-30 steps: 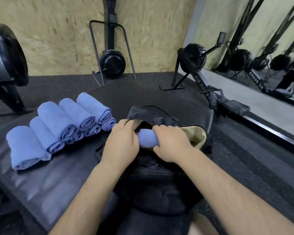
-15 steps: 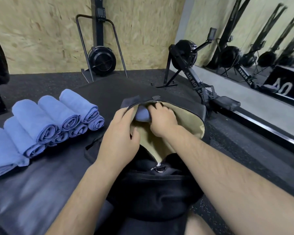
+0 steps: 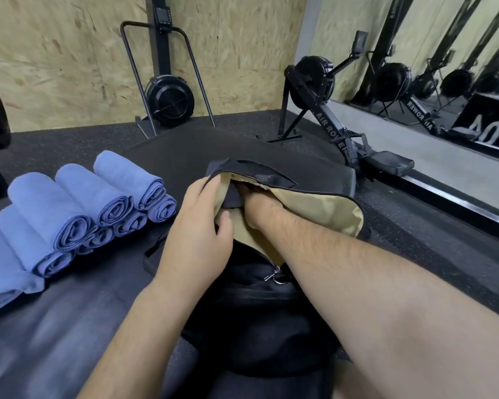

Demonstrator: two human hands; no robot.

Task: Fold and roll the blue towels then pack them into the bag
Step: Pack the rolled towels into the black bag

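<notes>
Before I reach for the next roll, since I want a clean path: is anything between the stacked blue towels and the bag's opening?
Nothing loose lies on the black mat between the rolled blue towels and the bag. The left hand holds the opening's near edge, on the towels' side, and the right hand is buried inside; both occupy the mouth.

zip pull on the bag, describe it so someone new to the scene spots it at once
Start at the black bag lying in front of the person. Follow its tan lining down to where the opening narrows. The zip pull hangs there beside the right forearm, the only shiny metal on the dark fabric.
</notes>
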